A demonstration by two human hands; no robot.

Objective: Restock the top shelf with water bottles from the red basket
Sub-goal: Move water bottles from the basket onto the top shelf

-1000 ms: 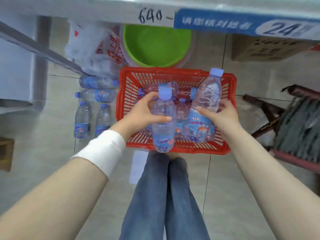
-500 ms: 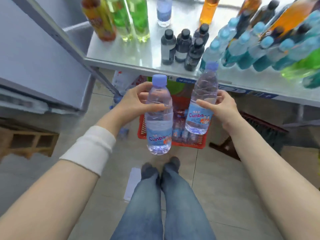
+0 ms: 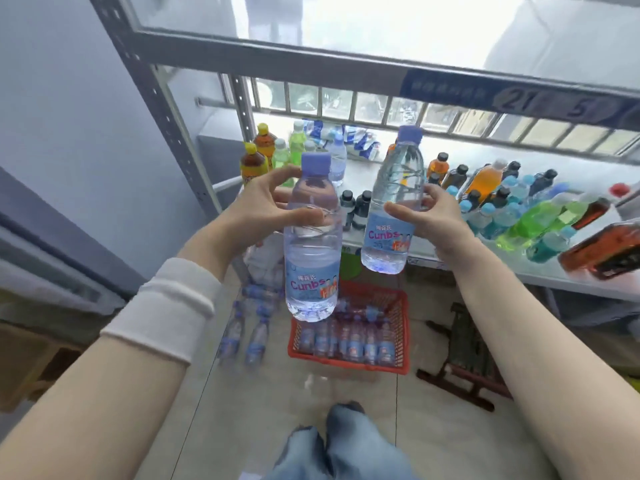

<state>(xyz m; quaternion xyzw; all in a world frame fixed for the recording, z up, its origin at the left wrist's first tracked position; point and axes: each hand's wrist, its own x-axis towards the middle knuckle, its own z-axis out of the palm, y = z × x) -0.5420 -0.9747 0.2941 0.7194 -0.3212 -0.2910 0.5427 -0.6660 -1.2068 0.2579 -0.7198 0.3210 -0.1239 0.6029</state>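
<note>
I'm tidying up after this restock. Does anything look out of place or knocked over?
Yes. Several water bottles sit loose on the floor left of the red basket, not inside it. At the stocked shelf's right end a brown bottle looks tipped on its side, though the wide lens may exaggerate that.

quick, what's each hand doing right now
Left hand: holding a water bottle.
Right hand: holding a second water bottle.

Clear water bottles [image 3: 311, 244] carry periwinkle caps [image 3: 314, 163] and blue labels [image 3: 311, 271] with pink lettering; the latticed basket [image 3: 346, 362] is red
</note>
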